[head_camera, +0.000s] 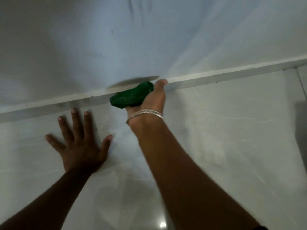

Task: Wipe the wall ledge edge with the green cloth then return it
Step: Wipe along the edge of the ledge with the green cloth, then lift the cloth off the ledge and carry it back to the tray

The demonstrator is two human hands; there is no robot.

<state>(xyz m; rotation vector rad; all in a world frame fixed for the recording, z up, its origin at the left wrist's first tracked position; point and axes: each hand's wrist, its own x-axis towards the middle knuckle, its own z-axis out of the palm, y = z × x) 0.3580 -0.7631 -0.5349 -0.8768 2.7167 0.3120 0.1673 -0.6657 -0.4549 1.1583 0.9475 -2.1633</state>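
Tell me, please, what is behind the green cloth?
The green cloth is pressed by the right hand against the front edge of the white ledge. The ledge runs on at both sides; the stretch right behind the cloth is covered.

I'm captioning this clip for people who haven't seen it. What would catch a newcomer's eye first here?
The bunched dark green cloth stands out at centre, pressed against the long white wall ledge by the right hand, whose wrist wears a silver chain bracelet. Lower left, the left hand lies flat with fingers spread on the pale glossy tiled wall.
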